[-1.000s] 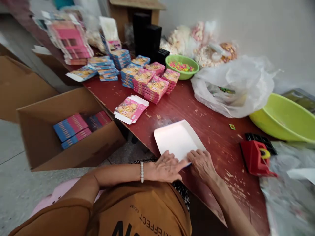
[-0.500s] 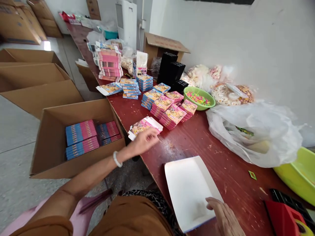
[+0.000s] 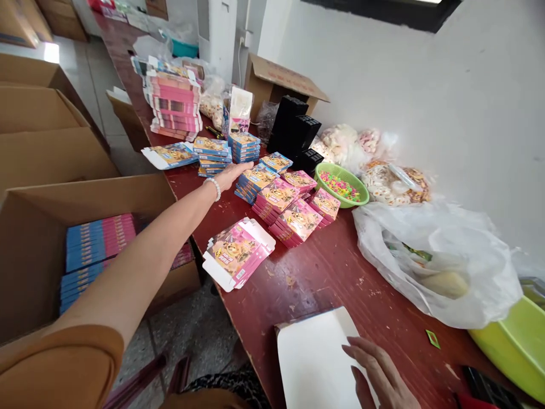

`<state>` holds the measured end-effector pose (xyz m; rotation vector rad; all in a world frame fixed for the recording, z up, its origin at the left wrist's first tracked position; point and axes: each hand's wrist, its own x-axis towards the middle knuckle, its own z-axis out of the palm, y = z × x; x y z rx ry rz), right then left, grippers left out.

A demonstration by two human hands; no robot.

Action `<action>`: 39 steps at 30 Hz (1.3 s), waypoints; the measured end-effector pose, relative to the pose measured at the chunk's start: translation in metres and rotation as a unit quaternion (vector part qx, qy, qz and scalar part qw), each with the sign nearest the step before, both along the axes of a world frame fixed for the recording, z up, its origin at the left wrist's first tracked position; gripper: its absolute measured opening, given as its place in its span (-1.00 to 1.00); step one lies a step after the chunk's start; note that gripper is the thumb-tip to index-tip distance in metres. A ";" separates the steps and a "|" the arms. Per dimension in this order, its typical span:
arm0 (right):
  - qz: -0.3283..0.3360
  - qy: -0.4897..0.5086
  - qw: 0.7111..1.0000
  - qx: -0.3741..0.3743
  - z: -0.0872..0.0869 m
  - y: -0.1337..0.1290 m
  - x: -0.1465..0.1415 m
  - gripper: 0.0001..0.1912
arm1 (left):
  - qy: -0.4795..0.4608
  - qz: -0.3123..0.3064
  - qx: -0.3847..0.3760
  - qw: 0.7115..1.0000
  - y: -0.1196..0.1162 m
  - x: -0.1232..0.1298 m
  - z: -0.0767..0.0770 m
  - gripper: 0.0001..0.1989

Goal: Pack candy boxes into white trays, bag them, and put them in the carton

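Observation:
My left hand (image 3: 233,175) is stretched far forward with its fingers extended, at the near stack of blue printed boxes (image 3: 259,175). Whether the fingertips touch the boxes I cannot tell. Beside its wrist stands another stack of blue boxes (image 3: 212,149). Pink printed boxes (image 3: 301,217) are piled just to the right. My right hand (image 3: 381,369) has its fingers apart over a white open carton (image 3: 317,360) at the table's near edge; part of the carton is hidden below it. Flattened pink box blanks (image 3: 237,250) lie between the two hands.
A cardboard carton (image 3: 25,204) with packed boxes stands on the floor at left. Along the wall are black trays (image 3: 293,128), a green basket (image 3: 343,182) of small colourful pieces and a plastic bag (image 3: 443,261). A yellow-green basin (image 3: 511,346) sits at right.
My left hand has moved forward from above the pink blanks to the blue boxes. My right hand stays over the white carton. The camera view has shifted.

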<state>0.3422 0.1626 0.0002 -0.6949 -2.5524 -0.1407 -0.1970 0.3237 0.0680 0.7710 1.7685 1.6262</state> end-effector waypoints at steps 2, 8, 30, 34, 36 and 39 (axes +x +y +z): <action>0.011 0.021 1.000 0.007 0.020 0.015 -0.029 -0.73 | -0.017 -0.029 -0.013 0.999 0.008 0.003 -0.002 -0.52; 0.060 0.069 0.996 0.004 0.043 0.078 -0.115 -0.71 | -0.031 -0.063 -0.064 0.995 0.010 -0.002 -0.011 -0.55; -0.139 -0.244 0.949 -0.141 0.118 0.213 -0.381 -0.52 | 0.015 -0.056 -0.122 0.991 -0.004 -0.005 -0.009 -0.54; -0.176 -0.228 0.947 -0.142 0.115 0.218 -0.392 -0.44 | 0.014 -0.060 -0.121 0.991 -0.003 -0.008 -0.012 -0.56; -0.204 -0.225 0.940 -0.153 0.116 0.220 -0.395 -0.36 | 0.013 -0.062 -0.118 0.991 -0.002 -0.011 -0.015 -0.56; -0.229 -0.235 0.929 -0.172 0.119 0.224 -0.397 -0.31 | 0.011 -0.066 -0.111 0.992 0.002 -0.014 -0.019 -0.53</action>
